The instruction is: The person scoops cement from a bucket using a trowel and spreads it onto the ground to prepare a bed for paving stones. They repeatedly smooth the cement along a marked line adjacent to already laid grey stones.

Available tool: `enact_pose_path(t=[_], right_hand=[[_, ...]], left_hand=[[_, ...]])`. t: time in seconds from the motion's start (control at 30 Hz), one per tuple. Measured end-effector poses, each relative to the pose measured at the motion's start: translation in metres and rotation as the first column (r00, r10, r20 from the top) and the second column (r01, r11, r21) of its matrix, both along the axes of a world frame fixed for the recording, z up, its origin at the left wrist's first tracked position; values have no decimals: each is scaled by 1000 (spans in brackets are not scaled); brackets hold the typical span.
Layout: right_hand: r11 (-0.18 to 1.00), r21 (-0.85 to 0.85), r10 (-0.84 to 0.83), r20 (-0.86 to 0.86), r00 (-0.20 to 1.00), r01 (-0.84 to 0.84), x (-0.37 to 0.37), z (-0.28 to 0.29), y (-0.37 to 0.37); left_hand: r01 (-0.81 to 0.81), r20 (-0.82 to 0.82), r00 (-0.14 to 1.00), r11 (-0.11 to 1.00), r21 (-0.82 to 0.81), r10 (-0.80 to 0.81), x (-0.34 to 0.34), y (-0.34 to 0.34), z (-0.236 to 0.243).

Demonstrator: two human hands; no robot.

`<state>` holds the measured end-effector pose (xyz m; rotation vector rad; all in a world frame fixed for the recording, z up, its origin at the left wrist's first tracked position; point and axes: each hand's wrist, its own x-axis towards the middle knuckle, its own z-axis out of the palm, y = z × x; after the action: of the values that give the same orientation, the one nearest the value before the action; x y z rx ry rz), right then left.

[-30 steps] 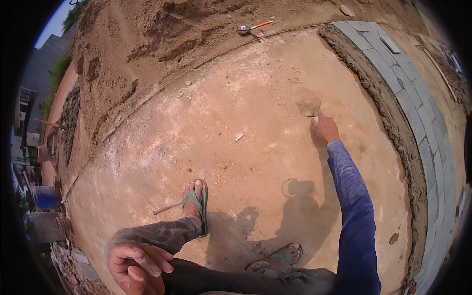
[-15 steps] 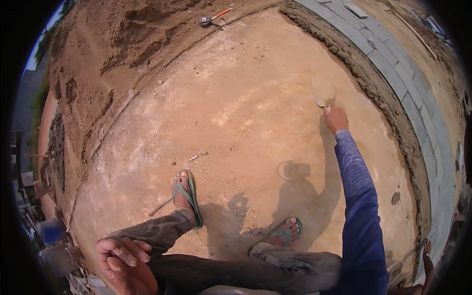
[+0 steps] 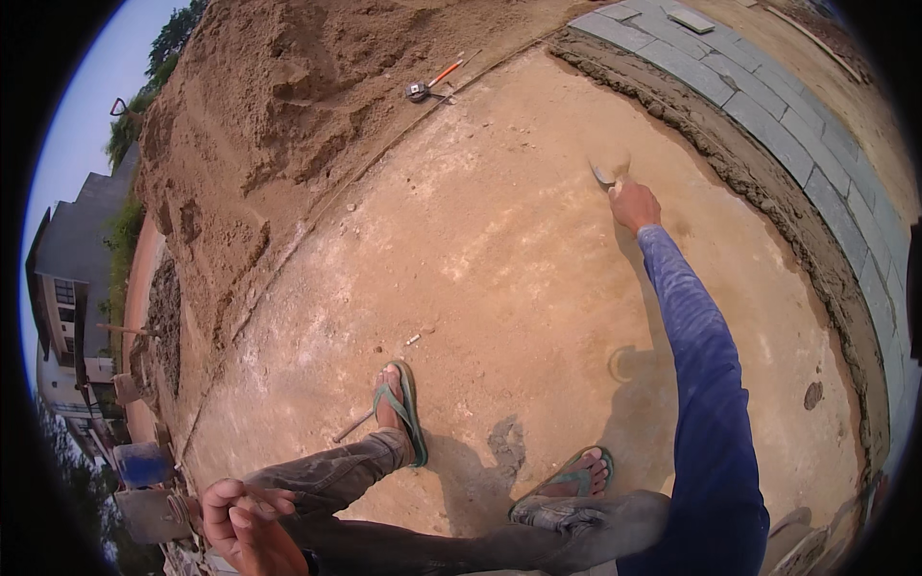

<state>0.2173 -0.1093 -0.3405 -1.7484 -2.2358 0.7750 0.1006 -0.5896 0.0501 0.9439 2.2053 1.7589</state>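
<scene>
My right hand (image 3: 636, 204) reaches forward, closed round the handle of a trowel (image 3: 604, 177). Its blade meets the sandy ground (image 3: 519, 259), and its outline blurs into the sand colour. The handle is mostly hidden in my fist. Low at the left, my left hand (image 3: 248, 523) is raised beside my knee, fingers curled in toward the thumb, with nothing visible in them. A band of wet mortar (image 3: 711, 163) runs along the right, beyond the trowel.
Grey stone pavers (image 3: 783, 125) border the mortar. A sand heap (image 3: 259, 106) rises at far left, behind a string line (image 3: 322, 211). A tape measure (image 3: 418, 91) and an orange pencil-like stick (image 3: 447, 72) lie there. A thin rod (image 3: 353, 426) lies by my left sandal (image 3: 413, 422).
The view has shifted, bringing more of the building and sky into the left side. My right hand and the trowel have moved slightly over the ground. The left hand stays curled.
</scene>
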Motion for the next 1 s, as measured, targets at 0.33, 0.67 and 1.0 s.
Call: enact_pose_path(t=[0.33, 0.67, 1.0], right_hand=[[902, -35, 430, -10, 903, -431, -150, -30, -13], [968, -106, 226, -42, 973, -229, -20, 39, -125], [961, -235, 173, 85, 981, -149, -4, 33, -330]], left_hand=[[-17, -110, 994, 996, -90, 7, -1, 24, 15], [382, 310, 913, 819, -428, -263, -79, 80, -54], [959, 399, 219, 121, -256, -890, -110, 89, -52]])
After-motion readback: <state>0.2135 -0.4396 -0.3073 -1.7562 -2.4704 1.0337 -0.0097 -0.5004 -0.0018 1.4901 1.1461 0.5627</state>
